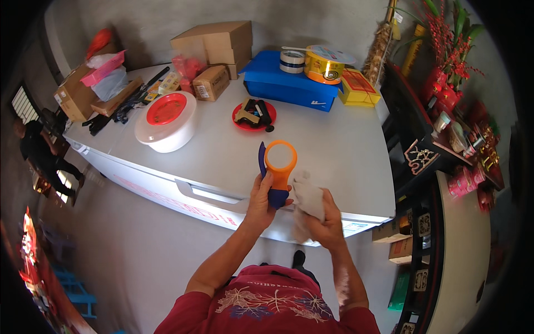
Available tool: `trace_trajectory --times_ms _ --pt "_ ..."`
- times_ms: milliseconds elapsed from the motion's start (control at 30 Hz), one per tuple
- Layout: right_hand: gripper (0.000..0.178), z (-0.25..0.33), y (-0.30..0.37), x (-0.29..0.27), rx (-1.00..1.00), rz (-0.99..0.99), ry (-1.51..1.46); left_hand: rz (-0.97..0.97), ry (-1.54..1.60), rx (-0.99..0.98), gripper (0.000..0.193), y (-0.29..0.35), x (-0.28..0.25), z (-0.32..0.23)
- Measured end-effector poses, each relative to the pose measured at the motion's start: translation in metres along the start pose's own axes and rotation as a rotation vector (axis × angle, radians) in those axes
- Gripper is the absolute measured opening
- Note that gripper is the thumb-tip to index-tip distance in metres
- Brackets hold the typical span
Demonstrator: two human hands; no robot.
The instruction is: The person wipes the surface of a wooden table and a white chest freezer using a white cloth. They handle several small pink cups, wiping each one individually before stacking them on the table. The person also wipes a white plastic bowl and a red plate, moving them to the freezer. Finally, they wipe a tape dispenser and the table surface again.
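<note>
Over the front part of the white chest freezer [222,161], my left hand [259,201] is closed round an orange and dark-blue plastic tool [285,177]. Its top is a round orange ring, and a curved blue piece runs up the ring's left side. A pale, crumpled cloth [307,199] is bunched in my right hand [329,222], just right of the tool's handle; its lower end is blurred. Beyond the tool, a red plate [240,126] bears black and tan items [254,113] whose kind I cannot make out.
On the freezer's left stands a white lidded tub [177,133] with a red plate on top. Farther back are cardboard boxes [211,42], a blue shoebox [289,86] with tape rolls [292,61], and a yellow box [359,89]. Another person [44,147] is at far left.
</note>
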State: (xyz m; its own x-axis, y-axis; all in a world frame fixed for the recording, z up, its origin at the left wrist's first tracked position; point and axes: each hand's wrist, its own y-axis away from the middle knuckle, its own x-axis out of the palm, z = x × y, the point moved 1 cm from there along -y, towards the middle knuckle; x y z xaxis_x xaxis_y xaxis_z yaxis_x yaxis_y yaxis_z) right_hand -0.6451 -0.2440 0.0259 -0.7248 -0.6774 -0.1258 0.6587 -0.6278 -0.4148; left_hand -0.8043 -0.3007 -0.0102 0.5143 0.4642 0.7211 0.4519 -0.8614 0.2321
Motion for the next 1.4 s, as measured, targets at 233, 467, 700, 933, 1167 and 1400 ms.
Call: trace_trajectory --times_ms 233,467,700,933,1167,1400 --pt "0.042 -0.005 0.008 0.019 -0.536 0.113 0.998 -0.067 0.033 0.064 0.044 -0.012 0.002 0.004" --pt "0.033 -0.025 0.019 -0.008 0.027 -0.205 0.254 0.120 0.183 0.005 0.048 -0.016 -0.003 -0.004" --pt "0.027 -0.066 0.005 0.012 0.477 -0.208 -0.540 0.129 0.344 -0.099 0.045 -0.012 0.009 0.019" --pt "0.033 -0.058 0.000 0.020 0.411 -0.203 -0.338 -0.045 -0.319 0.510 0.044 -0.013 -0.005 0.017" --pt "0.040 -0.055 0.001 0.037 0.074 -0.079 0.024 0.017 -0.342 0.542 0.062 0.015 -0.005 -0.014" --pt "0.040 -0.033 0.005 0.052 -0.178 0.074 0.332 -0.085 -0.308 0.261 0.051 0.016 -0.013 -0.027"
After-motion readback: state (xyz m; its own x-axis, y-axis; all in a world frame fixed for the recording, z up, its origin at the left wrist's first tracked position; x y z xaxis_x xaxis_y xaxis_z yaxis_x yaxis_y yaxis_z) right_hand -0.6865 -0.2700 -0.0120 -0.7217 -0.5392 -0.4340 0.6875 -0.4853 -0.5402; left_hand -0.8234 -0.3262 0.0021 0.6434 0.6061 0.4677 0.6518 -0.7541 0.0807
